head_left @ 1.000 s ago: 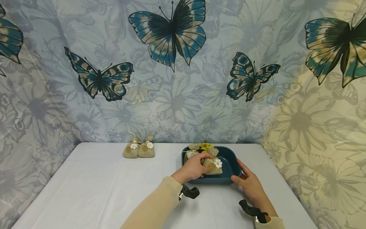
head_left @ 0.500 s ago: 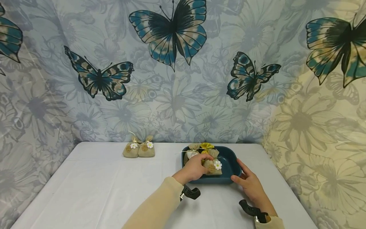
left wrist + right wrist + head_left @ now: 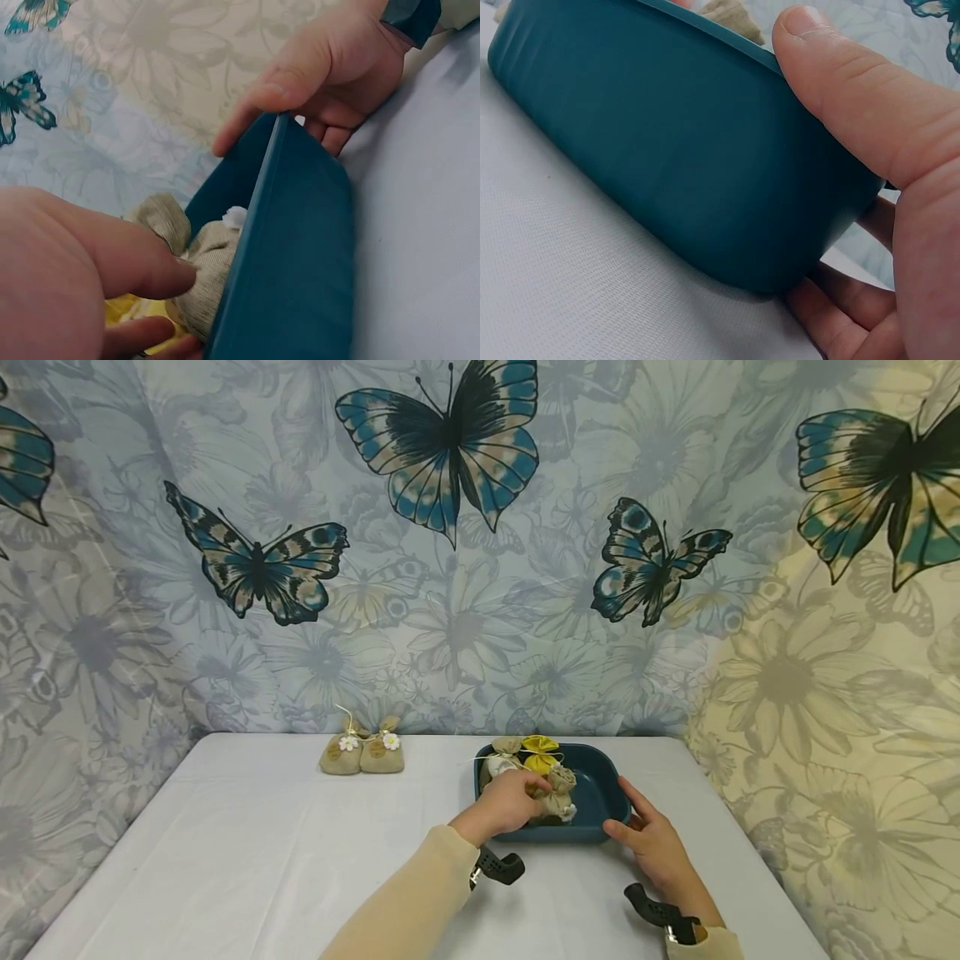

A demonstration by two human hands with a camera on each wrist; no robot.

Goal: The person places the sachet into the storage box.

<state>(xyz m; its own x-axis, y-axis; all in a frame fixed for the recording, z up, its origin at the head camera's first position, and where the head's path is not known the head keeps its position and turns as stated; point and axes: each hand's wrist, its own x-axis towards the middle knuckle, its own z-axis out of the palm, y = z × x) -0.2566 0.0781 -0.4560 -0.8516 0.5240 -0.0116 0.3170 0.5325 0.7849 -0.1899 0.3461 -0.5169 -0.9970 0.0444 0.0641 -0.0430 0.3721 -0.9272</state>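
Sachet (image 3: 210,279), beige, kinda lumpy | touching with left hand (image 3: 508,802), can't tell if pinched | gripping tray (image 3: 598,793) with right hand (image 3: 660,845)

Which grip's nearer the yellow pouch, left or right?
Left. The left grip is over the tray, just in front of the yellow pouch; the right grip holds the tray's right end, across its bare floor.

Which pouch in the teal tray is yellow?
The yellow pouch is by the tray's far edge, beyond the left hand; the other pouch tops visible inside are beige.
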